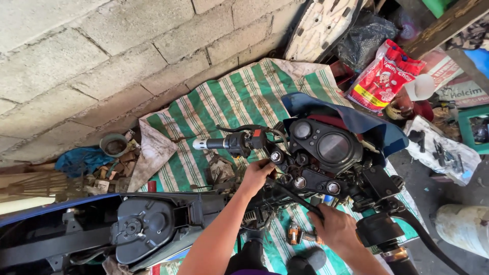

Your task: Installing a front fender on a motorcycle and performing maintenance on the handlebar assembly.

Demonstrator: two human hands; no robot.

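Note:
A stripped motorcycle stands below me, its black instrument cluster (326, 145) with two round gauges facing up. My left hand (256, 171) reaches to the steering head just left of the gauges, fingers pinched on a small part near a round bolt cap (276, 156). My right hand (336, 226) is closed around a black cable or hose (298, 198) beside the near handlebar grip (378, 230). The far handlebar (224, 143), with a silver end and a brake lever, points left. The black tank frame (145, 224) lies at lower left.
A green-and-white striped tarp (224, 102) covers the ground under the bike. A block wall (102, 56) runs along the left. A red printed bag (384, 76), a white plastic panel (321, 23), rags and scrap lie around. A white sack (463, 226) sits at right.

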